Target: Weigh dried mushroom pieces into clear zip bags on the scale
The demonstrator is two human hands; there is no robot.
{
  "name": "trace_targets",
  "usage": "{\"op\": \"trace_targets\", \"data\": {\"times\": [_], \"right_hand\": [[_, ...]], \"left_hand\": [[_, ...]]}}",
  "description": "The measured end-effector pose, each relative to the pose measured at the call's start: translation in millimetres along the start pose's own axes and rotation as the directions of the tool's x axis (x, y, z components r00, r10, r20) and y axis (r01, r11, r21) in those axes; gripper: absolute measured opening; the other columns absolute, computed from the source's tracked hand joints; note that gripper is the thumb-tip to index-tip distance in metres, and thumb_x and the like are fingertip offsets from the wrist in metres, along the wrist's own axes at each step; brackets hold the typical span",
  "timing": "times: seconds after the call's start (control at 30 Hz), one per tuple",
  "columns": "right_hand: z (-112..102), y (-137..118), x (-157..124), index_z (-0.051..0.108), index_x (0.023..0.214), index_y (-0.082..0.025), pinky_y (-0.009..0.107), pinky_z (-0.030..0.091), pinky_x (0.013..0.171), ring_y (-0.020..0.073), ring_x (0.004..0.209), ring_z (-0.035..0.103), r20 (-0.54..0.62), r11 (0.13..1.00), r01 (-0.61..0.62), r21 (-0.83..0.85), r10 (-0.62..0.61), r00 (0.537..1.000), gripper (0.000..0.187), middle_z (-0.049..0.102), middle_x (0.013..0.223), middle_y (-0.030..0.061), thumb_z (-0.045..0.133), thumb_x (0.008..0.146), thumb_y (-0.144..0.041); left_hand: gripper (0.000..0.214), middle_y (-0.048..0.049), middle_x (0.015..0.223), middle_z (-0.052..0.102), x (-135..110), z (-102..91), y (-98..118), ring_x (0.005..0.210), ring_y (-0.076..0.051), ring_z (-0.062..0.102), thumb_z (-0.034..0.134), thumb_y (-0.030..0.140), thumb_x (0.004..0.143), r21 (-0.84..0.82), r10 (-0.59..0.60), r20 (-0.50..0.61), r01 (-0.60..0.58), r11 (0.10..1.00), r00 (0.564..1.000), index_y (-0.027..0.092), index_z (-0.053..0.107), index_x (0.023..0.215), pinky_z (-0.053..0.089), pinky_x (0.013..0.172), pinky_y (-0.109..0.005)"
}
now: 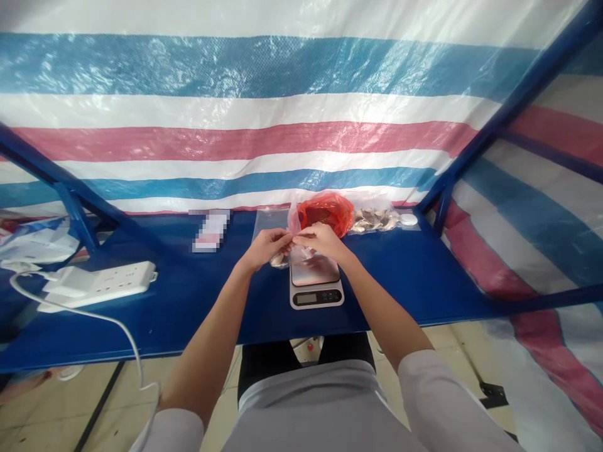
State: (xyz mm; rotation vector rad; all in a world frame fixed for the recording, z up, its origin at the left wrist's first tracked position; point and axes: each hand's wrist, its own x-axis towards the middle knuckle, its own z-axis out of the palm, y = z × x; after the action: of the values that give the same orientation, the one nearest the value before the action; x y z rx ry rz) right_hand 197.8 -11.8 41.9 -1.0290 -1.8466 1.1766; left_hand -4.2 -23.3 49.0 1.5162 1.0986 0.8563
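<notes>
My left hand [269, 247] and my right hand [324, 241] meet above the back of a digital kitchen scale [317, 297]. The fingers of both are pinched together on a clear plastic bag [279, 260], mostly hidden by the hands. A few pale pieces show in its lower part, below my left hand. Just behind my right hand stands an open red plastic bag [330, 210]; its contents are too dim to name. A flat clear zip bag [272, 218] lies behind my left hand.
Right of the red bag lie clear bags of pale dried slices [374, 220] and a round white lid-like thing [407, 220]. A blurred-out card [211, 231] lies left on the blue table [198, 301]. A power strip [108, 281] with a cable is further left. Striped sheeting and blue posts enclose the table.
</notes>
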Motion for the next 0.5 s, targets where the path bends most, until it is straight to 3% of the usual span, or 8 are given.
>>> {"op": "trace_targets", "data": {"times": [0.2,0.5], "right_hand": [[-4,-3,0,0.078,0.074,-0.015,0.022,0.046,0.054,0.0111,0.052,0.057,-0.007,0.986,0.08,-0.149,-0.082,0.997,0.024,0.064,0.058,-0.0004,0.067,0.085,-0.034],[-3,12,3,0.074,0.065,-0.016,0.023,0.047,0.06,0.0151,0.061,0.063,-0.032,0.988,0.091,-0.123,-0.095,0.995,0.024,0.064,0.057,-0.0001,0.067,0.082,-0.033]], "left_hand": [[0.049,-0.0005,0.064,0.063,-1,0.4,6,0.057,-0.012,0.056,0.069,0.063,0.078,0.092,0.054,0.019,-0.056,0.994,0.998,0.015,0.068,0.074,0.046,0.056,-0.023],[0.048,-0.0011,0.062,0.064,1,-0.3,5,0.058,-0.013,0.058,0.069,0.063,0.077,0.143,0.065,0.044,-0.071,0.987,0.997,0.015,0.069,0.073,0.048,0.058,-0.024]]}}
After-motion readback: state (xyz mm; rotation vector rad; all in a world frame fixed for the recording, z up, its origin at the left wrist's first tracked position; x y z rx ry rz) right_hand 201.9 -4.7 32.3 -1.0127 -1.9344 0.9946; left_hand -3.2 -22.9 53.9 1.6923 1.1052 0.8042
